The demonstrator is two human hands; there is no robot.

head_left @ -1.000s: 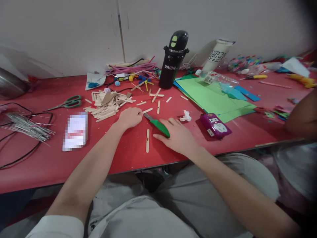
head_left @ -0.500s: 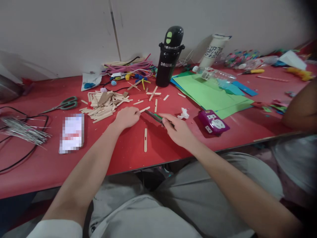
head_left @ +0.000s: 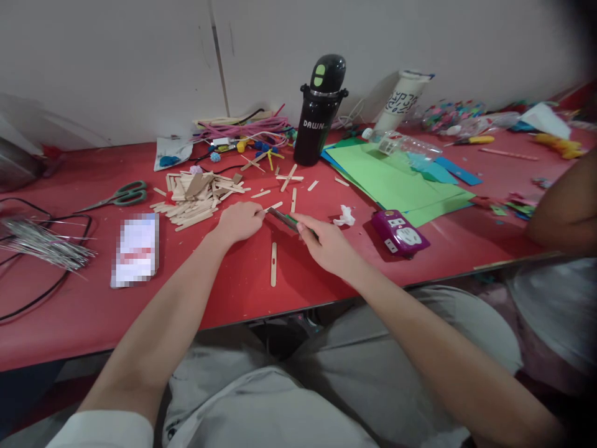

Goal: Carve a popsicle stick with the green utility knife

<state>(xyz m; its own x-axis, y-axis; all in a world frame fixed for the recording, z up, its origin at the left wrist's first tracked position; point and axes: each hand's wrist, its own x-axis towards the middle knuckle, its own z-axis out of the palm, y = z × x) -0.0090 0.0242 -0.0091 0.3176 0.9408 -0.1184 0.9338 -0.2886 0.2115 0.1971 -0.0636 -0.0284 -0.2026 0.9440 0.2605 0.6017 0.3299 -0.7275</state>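
My left hand [head_left: 240,221] rests on the red table [head_left: 280,292], fingers curled, pinching the near end of a wooden craft stick [head_left: 274,206]. My right hand [head_left: 326,246] is closed round the green handle of a utility knife [head_left: 285,219], whose blade end points at the stick by my left fingertips. Another craft stick [head_left: 273,264] with a red mark lies just in front of both hands. A heap of wooden sticks [head_left: 198,196] sits behind my left hand.
A black bottle [head_left: 319,112] stands at the back, green and blue paper sheets [head_left: 401,180] to its right. A purple socket block [head_left: 401,233], crumpled tissue [head_left: 345,216], scissors [head_left: 122,195], a phone [head_left: 136,247], wire bundle [head_left: 44,244] and another person's arm [head_left: 564,211] are around.
My right hand went from lying flat on the knife to gripping its handle and lifting it toward the stick at my left hand. The left hand stayed put.
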